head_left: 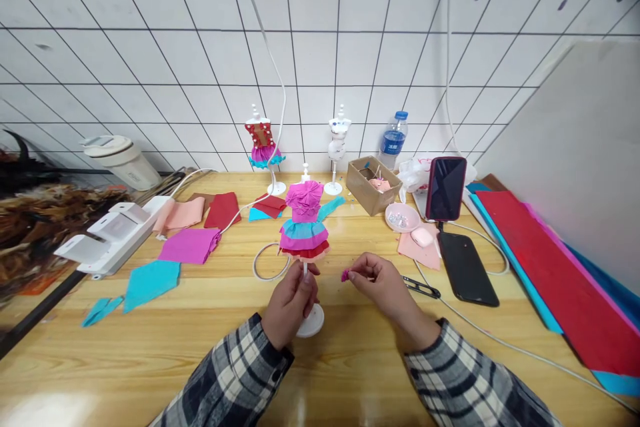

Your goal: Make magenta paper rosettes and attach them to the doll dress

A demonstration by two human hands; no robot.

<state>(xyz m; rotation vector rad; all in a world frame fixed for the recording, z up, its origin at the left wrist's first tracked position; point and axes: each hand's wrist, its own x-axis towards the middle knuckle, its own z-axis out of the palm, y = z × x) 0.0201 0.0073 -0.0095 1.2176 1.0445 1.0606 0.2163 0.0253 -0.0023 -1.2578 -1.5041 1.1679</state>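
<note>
My left hand (293, 297) is wrapped round the white pole of a small dress form stand (311, 321). On the form is a paper dress (304, 217) with a gathered magenta top and tiers of blue, magenta and red ruffles. My right hand (381, 283) pinches a small crumpled piece of magenta paper (345, 275) between thumb and fingers, a short way right of the dress and apart from it. A pair of black thread snips (421, 287) lies just beyond that hand's wrist.
Behind stand a dressed form (262, 140) and a white form (338, 140), a cardboard box (373, 190), a pink bowl (403, 217) and a water bottle (393, 137). Phones (467, 267), cables and coloured paper (560, 267) lie right. Paper pieces (193, 245) and a power strip (113, 237) lie left.
</note>
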